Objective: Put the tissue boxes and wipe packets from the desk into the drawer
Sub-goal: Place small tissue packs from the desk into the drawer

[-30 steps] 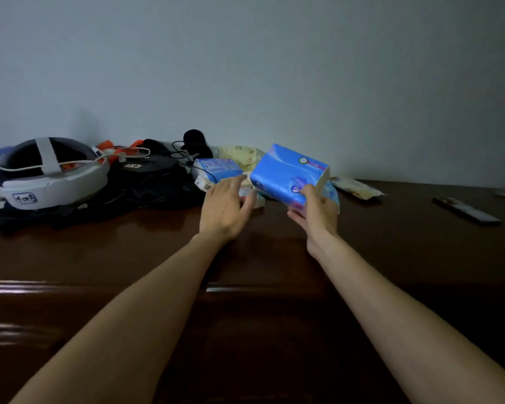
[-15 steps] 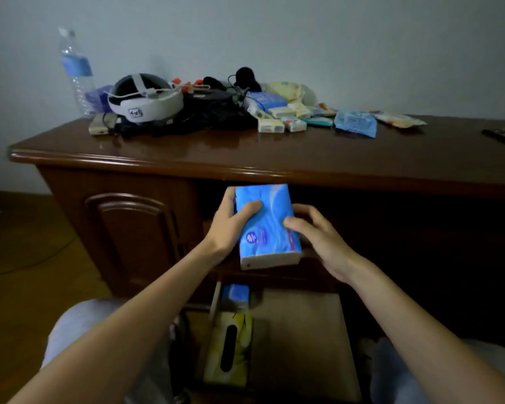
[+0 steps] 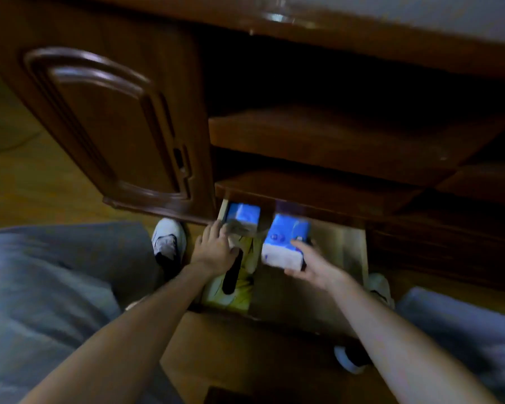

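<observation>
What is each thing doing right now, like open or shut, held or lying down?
Drawer: pulled open.
Cabinet door: looks shut.
Blue tissue pack: held by the right hand, over the drawer.
Yellow tissue box: lying in the drawer.
Small blue pack: in the drawer's back corner.
Left hand: open, on the yellow box.

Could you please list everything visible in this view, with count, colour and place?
blue tissue pack: 1, blue and white, held over the open drawer.
second blue pack: 1, blue, at the drawer's back left.
yellow tissue box: 1, yellow with dark slot, along the drawer's left side.
drawer: 1, light wood, pulled open.
desk: 1, dark brown, above the drawer.
shoes: 2, white, on the floor.
left hand: rests on the yellow tissue box.
right hand: holds the blue tissue pack.
</observation>
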Demonstrator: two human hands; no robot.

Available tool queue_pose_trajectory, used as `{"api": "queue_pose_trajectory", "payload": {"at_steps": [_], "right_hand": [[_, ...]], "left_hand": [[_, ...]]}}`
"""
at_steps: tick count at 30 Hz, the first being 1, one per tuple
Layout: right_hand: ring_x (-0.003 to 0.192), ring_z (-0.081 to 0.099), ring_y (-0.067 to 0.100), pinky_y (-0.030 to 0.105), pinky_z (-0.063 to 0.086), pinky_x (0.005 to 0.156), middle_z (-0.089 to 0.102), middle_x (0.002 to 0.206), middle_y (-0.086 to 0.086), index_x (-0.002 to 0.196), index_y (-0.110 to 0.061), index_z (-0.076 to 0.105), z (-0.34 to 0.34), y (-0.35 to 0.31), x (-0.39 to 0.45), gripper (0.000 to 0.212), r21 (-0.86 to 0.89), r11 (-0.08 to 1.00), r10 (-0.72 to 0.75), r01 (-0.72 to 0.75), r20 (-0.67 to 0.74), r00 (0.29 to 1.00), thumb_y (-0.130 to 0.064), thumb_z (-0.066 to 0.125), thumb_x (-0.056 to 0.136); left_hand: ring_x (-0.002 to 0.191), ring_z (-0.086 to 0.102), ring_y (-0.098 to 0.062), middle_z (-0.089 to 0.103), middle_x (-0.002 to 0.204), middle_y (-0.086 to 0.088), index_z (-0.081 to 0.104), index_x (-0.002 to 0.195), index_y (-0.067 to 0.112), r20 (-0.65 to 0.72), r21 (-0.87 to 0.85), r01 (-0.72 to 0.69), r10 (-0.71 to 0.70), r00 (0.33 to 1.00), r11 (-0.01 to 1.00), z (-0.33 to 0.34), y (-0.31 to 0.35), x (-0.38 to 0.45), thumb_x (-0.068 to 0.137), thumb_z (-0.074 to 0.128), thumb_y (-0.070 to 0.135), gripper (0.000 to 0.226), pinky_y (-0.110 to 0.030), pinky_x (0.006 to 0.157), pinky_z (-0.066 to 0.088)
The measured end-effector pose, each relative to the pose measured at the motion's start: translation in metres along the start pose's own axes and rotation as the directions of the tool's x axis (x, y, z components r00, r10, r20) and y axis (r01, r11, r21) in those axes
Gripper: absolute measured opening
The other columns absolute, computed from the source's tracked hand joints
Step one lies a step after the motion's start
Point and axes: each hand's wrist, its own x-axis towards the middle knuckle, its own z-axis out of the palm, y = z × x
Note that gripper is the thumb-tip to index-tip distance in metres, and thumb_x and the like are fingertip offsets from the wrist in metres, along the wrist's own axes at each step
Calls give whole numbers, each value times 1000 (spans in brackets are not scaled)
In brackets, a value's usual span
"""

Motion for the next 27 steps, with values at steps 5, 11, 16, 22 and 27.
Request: {"api": "queue_pose_trajectory", "payload": {"at_steps": [5,11,16,22,27], "right_hand": [[103,65,26,42,60,73,56,140,11,152,-23,37,24,-1,68,58,-6,978,-207,209,-164,965,-24,64,100],[114,64,29,45,62,87,53,141,12,152,-25,40,37,-6,121,57,-98,965,-260,242,-288,922,-32,63,100],[122,62,31,48,58,94,58,137,12,136,-18,53,52,-17,142,44,-150,964,-261,220,-361,895,-34,67,97],[118,62,26,45,61,90,53,137,8,145,-26,47,56,-10,140,57,-33,976,-212,215,-367,906,-39,70,94],[132,53,30,48,47,109,44,153,7,157,-29,34,42,-6,127,84,-73,974,-225,213,-302,926,-38,78,86]], "left_hand": [[157,-9,-26,-17,170,-4,-9,162,13,-4,20,-24,24,1000,1000,44,-26,12,105,31,56,82,-45,127,6],[157,5,-28,-6,171,-6,13,161,8,-153,150,-76,99,983,986,63,-37,13,104,22,57,76,-48,125,19],[153,19,-30,2,171,-7,37,154,5,-189,165,-72,103,977,984,66,-35,13,102,32,58,73,-47,122,28],[150,25,-30,4,171,-8,41,149,4,-217,173,-107,144,966,979,63,-34,12,100,41,59,74,-42,119,28],[151,21,-32,-5,171,-9,32,155,4,-154,193,-104,135,979,976,58,-33,11,98,40,62,82,-47,121,28]]}}
